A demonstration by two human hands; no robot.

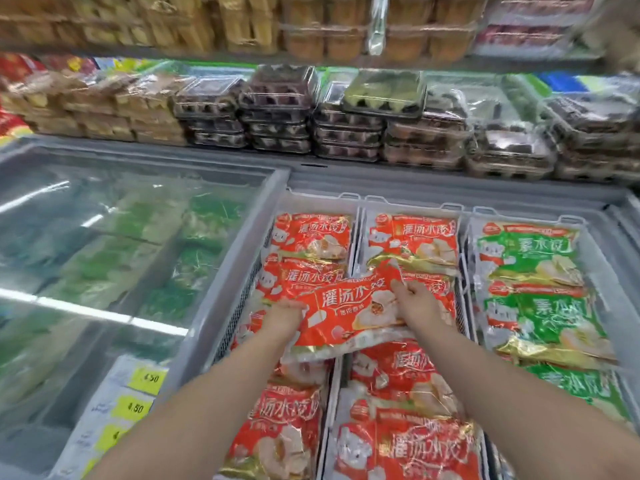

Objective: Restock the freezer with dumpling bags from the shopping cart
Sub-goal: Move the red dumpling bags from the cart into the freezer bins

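Note:
An open chest freezer [346, 183] holds white wire baskets filled with dumpling bags. I hold one red dumpling bag [349, 310] over the divider between the left and middle baskets. My left hand [284, 317] grips its left edge and my right hand [417, 303] grips its upper right corner. Below it lie more red dumpling bags [311, 233] in the left basket and in the middle basket [412, 233]. The right basket holds green dumpling bags [526, 254]. The shopping cart is out of view.
A closed glass lid [104, 244] covers the freezer section on the left, with green packs beneath. Yellow price tags [147, 379] sit on the front rim. Stacked clear trays of pastries [277, 109] line the shelf behind the freezer.

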